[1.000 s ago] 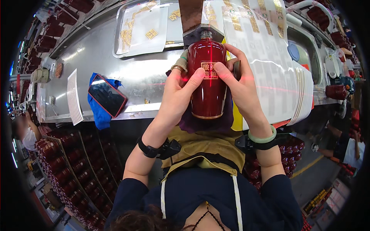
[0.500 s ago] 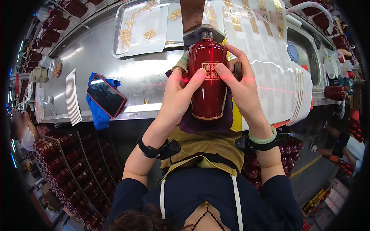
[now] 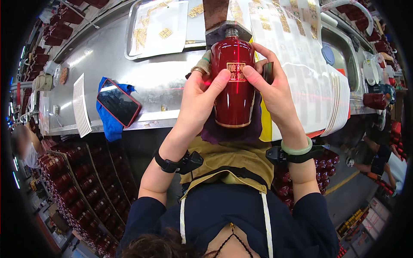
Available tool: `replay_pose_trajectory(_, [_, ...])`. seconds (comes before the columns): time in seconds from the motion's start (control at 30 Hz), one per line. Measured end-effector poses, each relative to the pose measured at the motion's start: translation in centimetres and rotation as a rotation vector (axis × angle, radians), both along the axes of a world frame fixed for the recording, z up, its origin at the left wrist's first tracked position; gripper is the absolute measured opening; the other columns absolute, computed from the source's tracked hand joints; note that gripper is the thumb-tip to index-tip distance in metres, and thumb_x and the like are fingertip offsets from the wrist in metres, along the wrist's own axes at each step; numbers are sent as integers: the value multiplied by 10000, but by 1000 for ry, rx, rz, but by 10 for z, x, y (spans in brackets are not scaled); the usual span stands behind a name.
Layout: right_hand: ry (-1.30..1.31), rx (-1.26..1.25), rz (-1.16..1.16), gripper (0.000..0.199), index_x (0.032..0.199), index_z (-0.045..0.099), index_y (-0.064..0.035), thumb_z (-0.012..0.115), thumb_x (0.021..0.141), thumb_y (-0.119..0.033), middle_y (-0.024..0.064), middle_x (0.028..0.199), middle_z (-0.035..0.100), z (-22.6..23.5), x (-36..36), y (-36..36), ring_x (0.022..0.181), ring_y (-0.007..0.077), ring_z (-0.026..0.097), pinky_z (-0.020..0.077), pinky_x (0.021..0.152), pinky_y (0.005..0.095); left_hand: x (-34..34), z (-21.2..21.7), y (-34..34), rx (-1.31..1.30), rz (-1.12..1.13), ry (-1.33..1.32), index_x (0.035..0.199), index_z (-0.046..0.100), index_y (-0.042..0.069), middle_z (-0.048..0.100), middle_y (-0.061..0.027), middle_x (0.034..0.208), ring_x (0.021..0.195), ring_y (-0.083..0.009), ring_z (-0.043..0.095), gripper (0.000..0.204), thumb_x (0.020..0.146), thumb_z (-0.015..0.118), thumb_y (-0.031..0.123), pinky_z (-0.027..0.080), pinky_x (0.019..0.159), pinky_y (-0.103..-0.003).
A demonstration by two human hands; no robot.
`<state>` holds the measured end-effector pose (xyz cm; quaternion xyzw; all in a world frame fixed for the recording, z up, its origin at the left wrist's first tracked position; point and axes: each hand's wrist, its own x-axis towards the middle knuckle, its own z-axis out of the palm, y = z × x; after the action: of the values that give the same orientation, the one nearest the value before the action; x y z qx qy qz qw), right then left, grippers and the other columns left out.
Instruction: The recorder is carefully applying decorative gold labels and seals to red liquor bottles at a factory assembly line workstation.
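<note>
Bright, glary steel (warped, dark rim)

Square gold label (image 3: pixel 236 72) on red bottle (image 3: pixel 234 86); dark phone screen (image 3: pixel 118 107) left.

Phone (image 3: pixel 118 102) left of bottle (image 3: pixel 235 86)

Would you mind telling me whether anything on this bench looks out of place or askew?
One thing stands out: the red-cased phone lies tilted on a crumpled blue cloth that droops over the steel bench's front edge. The glossy red bottle, held by the left hand and right hand, looks undamaged.
</note>
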<state>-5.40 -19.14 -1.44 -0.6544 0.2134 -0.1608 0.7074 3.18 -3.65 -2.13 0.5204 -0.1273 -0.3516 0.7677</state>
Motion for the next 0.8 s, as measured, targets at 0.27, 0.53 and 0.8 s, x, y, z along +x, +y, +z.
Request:
replay_pose_trajectory(0.27, [-14, 5, -13, 629, 1439, 509, -21, 808, 911, -189, -67, 811, 435, -2, 0, 3, 732, 31, 410, 361, 656, 189, -1, 2, 0, -22, 19, 33, 1492, 407, -39, 624, -129, 1320, 1147, -149, 642, 572, 1022, 660, 166, 545, 990, -312])
replay_pose_trajectory(0.53, [-6, -14, -26, 633, 1436, 517, -21, 815, 905, -196, -70, 792, 428, -5, 1, 1, 721, 31, 398, 349, 649, 190, -1, 1, -1, -32, 27, 17, 1480, 428, -41, 634, -127, 1304, 1128, -146, 649, 563, 1018, 668, 173, 551, 977, -306])
replay_pose_trajectory(0.8, [-41, -12, -34, 609, 1425, 526, -9, 805, 917, -197, -74, 807, 432, -9, 1, 1, 728, 28, 394, 338, 656, 189, -2, -1, -2, -8, 38, -19, 1483, 427, -44, 629, -126, 1319, 1145, -147, 640, 554, 1030, 653, 180, 535, 996, -305])
